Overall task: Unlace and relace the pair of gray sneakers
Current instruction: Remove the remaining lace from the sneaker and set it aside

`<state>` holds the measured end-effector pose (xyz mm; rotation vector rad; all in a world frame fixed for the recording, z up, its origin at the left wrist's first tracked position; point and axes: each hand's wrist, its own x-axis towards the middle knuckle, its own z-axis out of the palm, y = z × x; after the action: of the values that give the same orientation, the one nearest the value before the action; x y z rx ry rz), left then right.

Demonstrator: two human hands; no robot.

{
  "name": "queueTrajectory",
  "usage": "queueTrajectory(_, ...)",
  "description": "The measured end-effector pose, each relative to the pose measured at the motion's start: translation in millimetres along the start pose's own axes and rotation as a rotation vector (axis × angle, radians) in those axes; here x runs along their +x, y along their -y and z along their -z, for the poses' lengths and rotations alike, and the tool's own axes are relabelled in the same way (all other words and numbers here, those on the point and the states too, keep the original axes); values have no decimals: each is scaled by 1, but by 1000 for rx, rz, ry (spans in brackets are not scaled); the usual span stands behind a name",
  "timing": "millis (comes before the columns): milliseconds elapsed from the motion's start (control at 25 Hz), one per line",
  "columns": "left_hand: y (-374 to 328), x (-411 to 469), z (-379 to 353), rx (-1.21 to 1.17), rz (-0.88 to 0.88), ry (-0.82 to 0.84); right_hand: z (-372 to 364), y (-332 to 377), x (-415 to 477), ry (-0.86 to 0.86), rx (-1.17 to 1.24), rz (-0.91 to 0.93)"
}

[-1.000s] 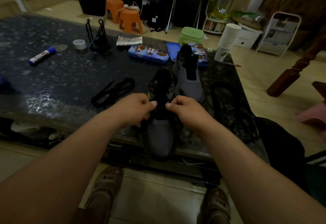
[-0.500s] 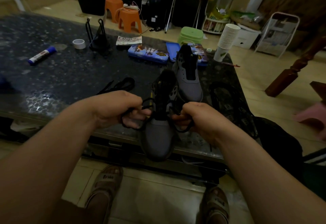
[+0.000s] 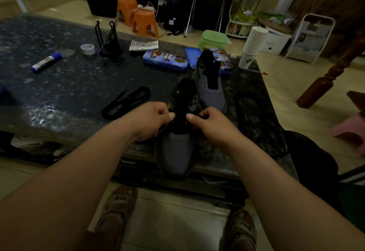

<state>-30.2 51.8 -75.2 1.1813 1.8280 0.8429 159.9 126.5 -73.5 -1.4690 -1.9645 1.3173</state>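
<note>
Head view is showing me sitting at the dark speckled table (image 3: 59, 96), the near gray sneaker (image 3: 175, 152) lying at its front edge with the toe pointing toward me. My left hand (image 3: 152, 119) and right hand (image 3: 210, 125) are curling at either side of its tongue, each pinching the black lace (image 3: 162, 128). The second gray sneaker (image 3: 210, 92) is sitting just behind, unlaced, and a loose lace (image 3: 126, 100) is lying left of both.

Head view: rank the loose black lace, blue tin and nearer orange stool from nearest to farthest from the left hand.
1. Loose black lace, just left of the left hand.
2. Blue tin, far edge of the table.
3. Nearer orange stool, beyond the table.
</note>
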Motion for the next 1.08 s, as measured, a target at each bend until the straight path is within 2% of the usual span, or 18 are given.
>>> queueTrajectory(80, -5, -5, 6, -57, 42, 33, 4, -2, 0, 39, 41, 11)
queueTrajectory(240, -19, -24, 29, -432, 175, 237, 6, 1, -1, 115, 92, 69)
queueTrajectory(320, -17, -25, 21, -285, 147, 176, 5, 5, -2, 115, 103, 82)
queueTrajectory(440, -8, -12, -4, 152, 12, -25, 5, 5, -10, 134, 241, 38)
queueTrajectory(520, -7, -9, -9, 199, -23, -62, 13, 2, -19, 234, 452, -9)
queueTrajectory(600, -11, -11, -1, 50, 22, -33, 28, -3, -28, 341, 559, -48)
queueTrajectory(720, -17, -23, 21, -405, 203, 134, 41, -7, -30, 358, 554, -123)
queueTrajectory(800, -13, -29, 33, -518, 260, 224, 44, -8, -25, 319, 496, -173)
queueTrajectory(880, -10, -30, 34, -397, 234, 242, 45, -4, -20, 190, 318, -152)
queueTrajectory(960, -12, -25, 24, -204, 176, 169, 41, 3, -16, 23, 98, -15)
queueTrajectory(1080, -16, -15, 9, -6, 53, 34, 24, 6, -11, -35, -195, 191)
